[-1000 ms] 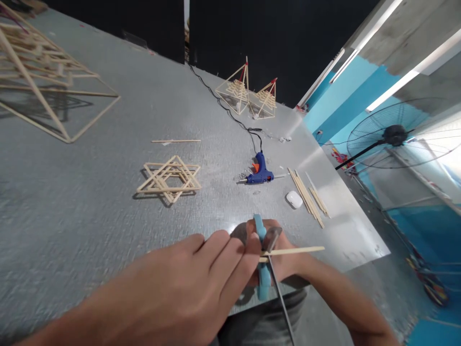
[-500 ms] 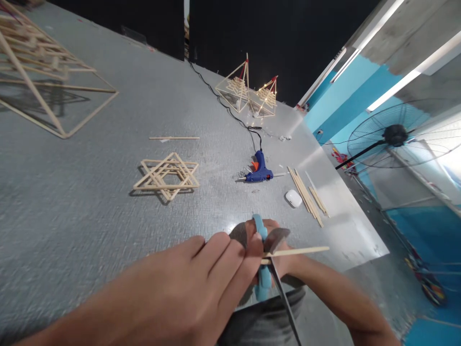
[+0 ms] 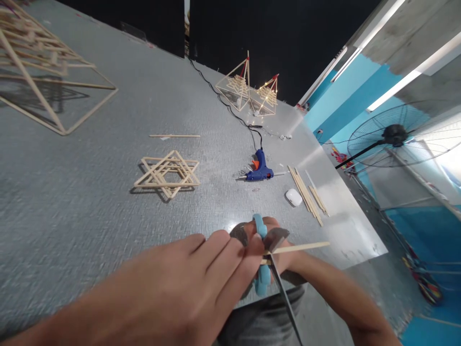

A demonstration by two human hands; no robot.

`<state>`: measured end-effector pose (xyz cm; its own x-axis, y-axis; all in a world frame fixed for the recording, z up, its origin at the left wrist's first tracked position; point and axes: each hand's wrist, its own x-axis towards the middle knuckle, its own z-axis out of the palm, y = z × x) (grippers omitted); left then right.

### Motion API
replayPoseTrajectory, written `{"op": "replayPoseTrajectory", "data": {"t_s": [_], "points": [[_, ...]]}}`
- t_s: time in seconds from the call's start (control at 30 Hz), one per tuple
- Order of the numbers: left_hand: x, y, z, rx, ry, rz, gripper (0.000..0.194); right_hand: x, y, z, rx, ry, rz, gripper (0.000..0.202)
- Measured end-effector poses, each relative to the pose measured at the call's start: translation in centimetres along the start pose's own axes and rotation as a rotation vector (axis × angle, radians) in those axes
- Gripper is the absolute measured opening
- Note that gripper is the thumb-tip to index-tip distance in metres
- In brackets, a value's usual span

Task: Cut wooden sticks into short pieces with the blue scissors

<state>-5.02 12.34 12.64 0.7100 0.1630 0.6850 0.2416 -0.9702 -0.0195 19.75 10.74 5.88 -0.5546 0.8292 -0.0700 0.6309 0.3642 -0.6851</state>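
Note:
My left hand (image 3: 187, 278) reaches in from the left with its fingers closed around a thin wooden stick (image 3: 304, 247). The stick's tapered free end sticks out to the right. A second short stick end (image 3: 265, 262) shows just below it at my fingertips. My right hand (image 3: 284, 262), partly hidden behind the left, grips scissors (image 3: 262, 281) by their light blue handles. Their blades are spread, with the stick lying in the angle between them. Farther up the table rests a six-pointed star frame (image 3: 166, 184) of stacked sticks.
A blue glue gun (image 3: 260, 170) lies mid-table, its black cord running back. Right of it are loose sticks (image 3: 306, 194) and a white case (image 3: 294, 197). One stick (image 3: 175, 136) lies behind the star. Stick pyramids (image 3: 237, 86) stand at the back; a larger frame (image 3: 46, 72) stands left.
Both hands, the scissors and the stick keep nearly the same pose. The free end of the stick has tilted up slightly, and the view has shifted a little.

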Motion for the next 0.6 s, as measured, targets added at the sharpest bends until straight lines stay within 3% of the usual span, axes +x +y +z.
{"op": "replayPoseTrajectory", "data": {"t_s": [0.13, 0.23, 0.37, 0.47, 0.6], "points": [[-0.2, -0.6, 0.1, -0.156, -0.014, -0.073, 0.041, 0.2, 0.0, -0.1, 0.016, -0.022, -0.024, 0.028], [-0.1, -0.9, 0.3, -0.490, -0.062, -0.243, 0.036, 0.2, 0.1, 0.1, 0.003, -0.003, -0.001, 0.027], [0.4, -0.9, 0.7, -0.838, -0.010, -0.421, 0.034, 0.2, -0.4, 0.3, 0.126, 0.094, 0.042, 0.032], [0.5, -0.7, 0.7, -0.836, 0.038, -0.413, 0.032, 0.4, -1.2, 0.1, 0.093, 0.116, 0.073, 0.037], [-0.3, -0.3, 0.2, -0.571, 0.005, -0.268, 0.029, 0.7, -1.8, 0.0, 0.003, 0.060, 0.063, 0.055]]}}
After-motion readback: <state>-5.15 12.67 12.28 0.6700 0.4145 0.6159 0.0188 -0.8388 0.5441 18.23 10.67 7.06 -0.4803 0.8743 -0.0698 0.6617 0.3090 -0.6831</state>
